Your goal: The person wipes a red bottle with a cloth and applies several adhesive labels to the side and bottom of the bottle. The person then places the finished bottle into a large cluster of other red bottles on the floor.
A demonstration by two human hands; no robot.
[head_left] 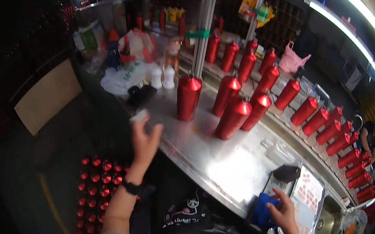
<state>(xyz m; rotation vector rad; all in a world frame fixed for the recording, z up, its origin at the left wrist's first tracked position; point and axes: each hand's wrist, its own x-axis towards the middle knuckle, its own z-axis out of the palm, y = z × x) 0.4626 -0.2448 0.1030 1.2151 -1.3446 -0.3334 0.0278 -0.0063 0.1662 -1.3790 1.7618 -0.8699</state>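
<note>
My left hand [144, 142] is raised beside the near left edge of the metal table [185, 139], thumb and fingers apart. A small white piece [139, 116] shows at its fingertips; whether it is stuck on or wrapped round a finger I cannot make out. My right hand [285, 211] hovers over a blue object [263, 210] at the table's right, fingers spread and slightly curled. Close by lie a sheet of small printed labels [309, 190] and a black object [286, 173]. Several shiny red metal bottles stand on the table, the nearest being a red bottle [233, 119].
Behind the table, a conveyor [281, 115] carries a long row of red bottles. White plastic bags [121, 78], two small white bottles [169, 78] and a dark object [141, 96] crowd the left end. More red bottles [104, 191] stand low on the left. A sink [327, 225] is at right.
</note>
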